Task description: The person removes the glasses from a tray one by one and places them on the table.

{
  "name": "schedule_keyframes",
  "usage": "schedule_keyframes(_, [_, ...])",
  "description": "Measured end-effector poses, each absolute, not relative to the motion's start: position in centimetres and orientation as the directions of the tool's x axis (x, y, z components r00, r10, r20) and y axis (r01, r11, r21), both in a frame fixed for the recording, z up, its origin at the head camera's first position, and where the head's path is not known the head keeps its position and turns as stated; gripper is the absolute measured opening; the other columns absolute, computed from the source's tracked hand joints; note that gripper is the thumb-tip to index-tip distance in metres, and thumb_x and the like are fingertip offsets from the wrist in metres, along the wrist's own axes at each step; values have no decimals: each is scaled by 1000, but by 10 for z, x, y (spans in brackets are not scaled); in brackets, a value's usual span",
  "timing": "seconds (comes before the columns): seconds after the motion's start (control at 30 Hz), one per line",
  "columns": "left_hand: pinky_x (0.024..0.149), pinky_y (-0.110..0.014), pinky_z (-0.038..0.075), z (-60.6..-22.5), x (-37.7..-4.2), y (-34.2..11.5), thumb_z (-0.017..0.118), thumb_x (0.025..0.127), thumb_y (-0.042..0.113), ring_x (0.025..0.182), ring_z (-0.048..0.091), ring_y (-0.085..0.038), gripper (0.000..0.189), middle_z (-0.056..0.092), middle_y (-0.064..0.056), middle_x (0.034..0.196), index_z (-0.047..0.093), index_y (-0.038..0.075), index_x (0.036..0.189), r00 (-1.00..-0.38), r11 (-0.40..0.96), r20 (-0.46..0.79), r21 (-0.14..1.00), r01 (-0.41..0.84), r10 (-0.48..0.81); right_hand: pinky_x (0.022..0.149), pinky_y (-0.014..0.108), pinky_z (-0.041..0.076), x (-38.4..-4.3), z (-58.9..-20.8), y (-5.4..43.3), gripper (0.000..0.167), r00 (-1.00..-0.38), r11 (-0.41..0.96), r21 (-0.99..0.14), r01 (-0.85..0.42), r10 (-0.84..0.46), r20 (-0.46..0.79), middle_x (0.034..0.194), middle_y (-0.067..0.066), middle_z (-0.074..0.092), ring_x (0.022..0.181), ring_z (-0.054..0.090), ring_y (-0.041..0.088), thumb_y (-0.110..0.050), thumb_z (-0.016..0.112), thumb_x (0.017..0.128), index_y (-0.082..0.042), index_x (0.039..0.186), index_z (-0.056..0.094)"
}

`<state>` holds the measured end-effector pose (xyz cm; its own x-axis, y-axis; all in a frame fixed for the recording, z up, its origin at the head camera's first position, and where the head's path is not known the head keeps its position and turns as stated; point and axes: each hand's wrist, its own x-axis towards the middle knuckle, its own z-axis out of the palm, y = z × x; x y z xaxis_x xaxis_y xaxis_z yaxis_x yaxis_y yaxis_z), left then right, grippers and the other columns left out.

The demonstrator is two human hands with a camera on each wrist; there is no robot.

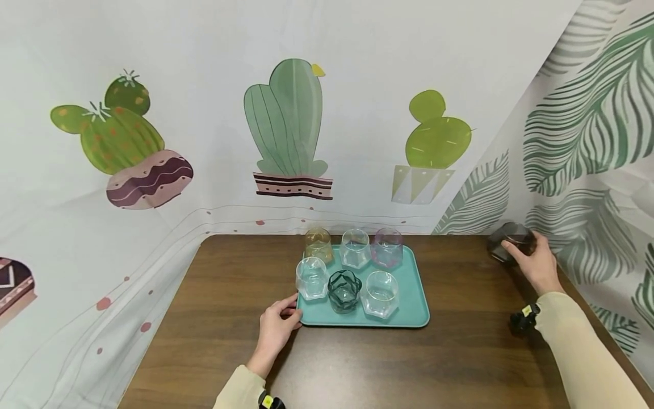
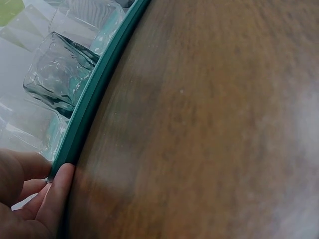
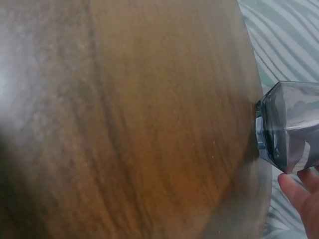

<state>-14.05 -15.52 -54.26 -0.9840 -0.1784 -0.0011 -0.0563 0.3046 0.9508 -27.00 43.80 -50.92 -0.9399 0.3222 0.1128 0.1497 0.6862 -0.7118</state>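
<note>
At the front left corner of the teal tray (image 1: pixel 416 301), my left hand (image 1: pixel 277 328) pinches the rim between thumb and fingers. The left wrist view shows the fingertips (image 2: pixel 61 174) against the tray's edge. Far to the right, my right hand (image 1: pixel 539 266) grips a smoky dark glass (image 1: pixel 510 237) with a faceted lower part. In the right wrist view this glass (image 3: pixel 294 124) has its base at the table surface near the edge. On the tray stand an amber glass (image 1: pixel 318 247), a pink glass (image 1: pixel 386 250), a dark green-grey wavy glass (image 1: pixel 344 295) and several clear ones.
The wooden table (image 1: pixel 470 352) backs onto a wall cloth (image 1: pixel 363 142) printed with cacti and leaves. Among the clear glasses, one (image 1: pixel 311 278) stands by the tray's left edge, close to my left hand. Another (image 1: pixel 380 294) is at the front.
</note>
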Motion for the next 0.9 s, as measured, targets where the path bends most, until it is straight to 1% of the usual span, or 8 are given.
schedule_keyframes(0.23, [64,-25,66,-545,-140,-155,75,88,-5,92,70,-25,41,71,-20,109,72,-3,129,-983,288,5,956,-49,-183,109,73,38,-261,-507,438,91,-939,682,-725,101,305,156,151,45,36,136,40,62,-44,61,102,11,160,17])
schedule_keyframes(0.33, [64,-25,66,-545,-139,-155,75,88,-5,92,70,-24,41,71,-20,109,72,-3,129,-983,283,7,958,-47,-185,107,69,44,-255,-505,435,87,-932,698,-711,86,308,191,150,43,39,135,43,60,-41,61,103,11,159,21])
schedule_keyframes(0.37, [64,-25,66,-545,-139,-155,75,88,-5,92,70,-24,41,71,-20,110,72,-2,129,-983,284,7,958,-47,-185,106,62,49,-252,-505,434,85,-928,702,-707,79,312,205,149,42,41,134,45,58,-40,62,103,11,159,23])
schedule_keyframes(0.43, [64,-25,66,-545,-140,-156,75,88,-5,91,70,-23,41,71,-20,110,72,-2,129,-982,283,5,958,-48,-186,99,38,56,-247,-505,431,81,-921,712,-699,67,315,232,148,40,44,131,48,56,-37,62,103,10,158,27])
schedule_keyframes(0.5, [64,-25,66,-545,-140,-156,75,88,-5,91,70,-21,41,71,-19,110,72,-2,129,-982,282,2,958,-53,-189,85,16,51,-243,-504,427,78,-911,718,-693,57,321,257,146,38,48,128,51,53,-35,63,102,9,157,30])
schedule_keyframes(0.57, [64,-25,66,-545,-141,-156,74,88,-5,91,70,-21,41,71,-19,110,72,-2,129,-982,284,4,958,-51,-190,74,4,39,-238,-503,423,76,-905,713,-700,41,324,277,145,37,49,126,53,52,-33,64,102,9,157,31])
schedule_keyframes(0.67, [64,-24,66,-545,-141,-156,74,88,-5,91,70,-22,41,71,-19,110,72,-2,129,-981,283,8,958,-48,-192,72,0,35,-231,-501,416,75,-900,708,-706,11,314,301,145,37,49,124,53,52,-31,65,102,8,156,32])
schedule_keyframes(0.9, [64,-24,66,-545,-140,-155,74,88,-7,93,70,-26,41,70,-20,108,71,-4,129,-983,278,14,960,-38,-185,74,4,38,-215,-497,402,73,-908,722,-691,-23,274,317,146,34,49,124,53,51,-33,65,103,5,157,33])
